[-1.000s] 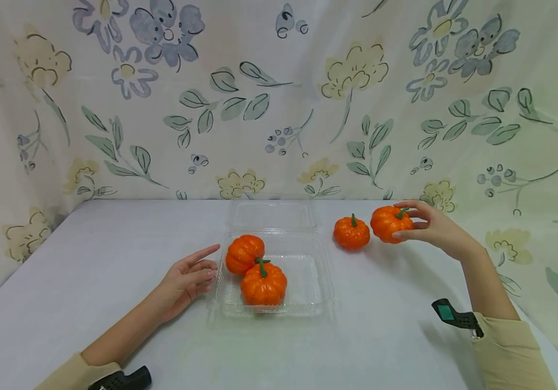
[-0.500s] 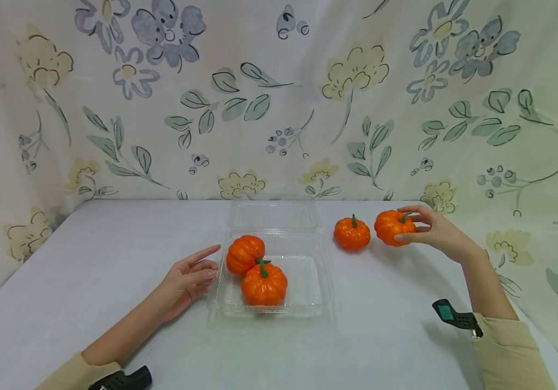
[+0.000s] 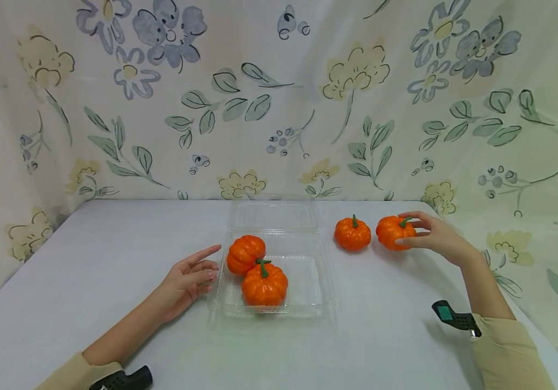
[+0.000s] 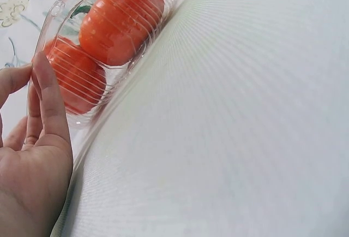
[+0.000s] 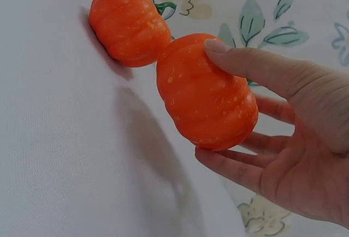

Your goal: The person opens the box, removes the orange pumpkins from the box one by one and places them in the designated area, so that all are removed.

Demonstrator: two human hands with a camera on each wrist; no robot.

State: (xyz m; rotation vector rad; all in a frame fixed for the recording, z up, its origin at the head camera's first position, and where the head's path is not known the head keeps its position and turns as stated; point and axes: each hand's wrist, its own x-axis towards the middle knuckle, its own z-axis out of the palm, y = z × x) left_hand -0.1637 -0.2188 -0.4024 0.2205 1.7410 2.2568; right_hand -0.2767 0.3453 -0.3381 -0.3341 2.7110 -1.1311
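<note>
We lowered the held pumpkin [image 3: 394,234] in our right hand [image 3: 436,238] nearer the table [image 3: 381,309], slightly away from the neighbouring pumpkin [image 3: 352,235].

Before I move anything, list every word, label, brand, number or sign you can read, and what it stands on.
None can be read.
Orange pumpkins, clear container: no lettering visible.
Floral cloth: printed drawings, no words.
Black wristbands: any markings are too small to read.
</note>
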